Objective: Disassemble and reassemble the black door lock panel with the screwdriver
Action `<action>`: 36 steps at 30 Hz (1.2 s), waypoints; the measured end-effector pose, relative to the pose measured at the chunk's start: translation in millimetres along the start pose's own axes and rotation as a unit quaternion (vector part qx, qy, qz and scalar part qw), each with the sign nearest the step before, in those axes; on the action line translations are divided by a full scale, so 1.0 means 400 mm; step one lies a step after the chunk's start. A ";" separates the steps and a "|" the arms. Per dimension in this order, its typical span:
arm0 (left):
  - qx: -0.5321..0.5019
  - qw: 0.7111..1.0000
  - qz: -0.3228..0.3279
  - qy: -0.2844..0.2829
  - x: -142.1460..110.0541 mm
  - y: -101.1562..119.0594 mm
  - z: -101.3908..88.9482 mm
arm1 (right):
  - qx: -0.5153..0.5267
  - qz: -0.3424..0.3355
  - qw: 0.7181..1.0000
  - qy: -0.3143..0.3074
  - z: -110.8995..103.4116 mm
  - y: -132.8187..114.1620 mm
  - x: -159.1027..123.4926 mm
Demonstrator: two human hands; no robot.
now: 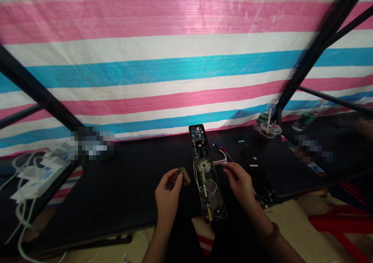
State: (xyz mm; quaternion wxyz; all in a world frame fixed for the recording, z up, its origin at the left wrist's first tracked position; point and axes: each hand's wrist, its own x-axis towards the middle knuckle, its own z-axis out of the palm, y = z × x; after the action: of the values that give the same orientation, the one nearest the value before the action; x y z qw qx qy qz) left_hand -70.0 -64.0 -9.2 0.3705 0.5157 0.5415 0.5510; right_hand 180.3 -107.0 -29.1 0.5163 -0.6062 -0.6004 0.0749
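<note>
"Where's the casing (212,175)?"
"Towards six o'clock, open on the counter (131,177), wiring exposed."
"The hands?"
"At the casing's nine o'clock, the left hand (169,195) pinches a brown piece (185,177). At three, the right hand (240,183) curls beside a white wire (220,162); whether it grips, I can't tell."
"Careful handling?"
"I'd steady the casing and avoid tugging that wire."

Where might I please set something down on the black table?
The black tabletop left of the left hand, before the striped plastic sheet, looks bare; right of the long open black casing, white wire and the right hand crowd it.
</note>
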 end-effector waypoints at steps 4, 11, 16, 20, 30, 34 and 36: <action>0.022 0.995 0.079 -0.051 0.025 0.048 0.067 | 0.039 -0.083 0.993 -0.069 0.077 -0.069 0.072; 0.101 0.972 0.173 -0.126 0.043 0.059 0.131 | 0.025 -0.129 0.981 -0.142 0.135 -0.008 0.073; 0.134 0.961 0.201 -0.131 0.038 0.040 0.143 | -0.034 -0.110 0.985 -0.125 0.144 0.014 0.057; 0.146 0.955 0.223 -0.133 0.043 0.034 0.134 | -0.039 -0.124 0.983 -0.130 0.150 0.004 0.056; 0.172 0.954 0.194 -0.149 0.017 0.041 0.139 | -0.083 -0.086 0.990 -0.078 0.134 0.005 0.041; 0.220 0.938 0.202 -0.176 0.016 0.042 0.141 | 0.000 -0.071 0.995 -0.072 0.136 0.014 0.038; 0.249 0.926 0.212 -0.187 0.018 0.044 0.142 | 0.052 -0.074 0.994 -0.065 0.134 0.019 0.030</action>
State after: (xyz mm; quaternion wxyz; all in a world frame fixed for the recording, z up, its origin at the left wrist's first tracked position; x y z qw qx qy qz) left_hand -13.6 -47.4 2.5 0.1989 0.7880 0.4601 0.3574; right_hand 150.5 -66.7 -52.7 0.5112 -0.5263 -0.6710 0.1073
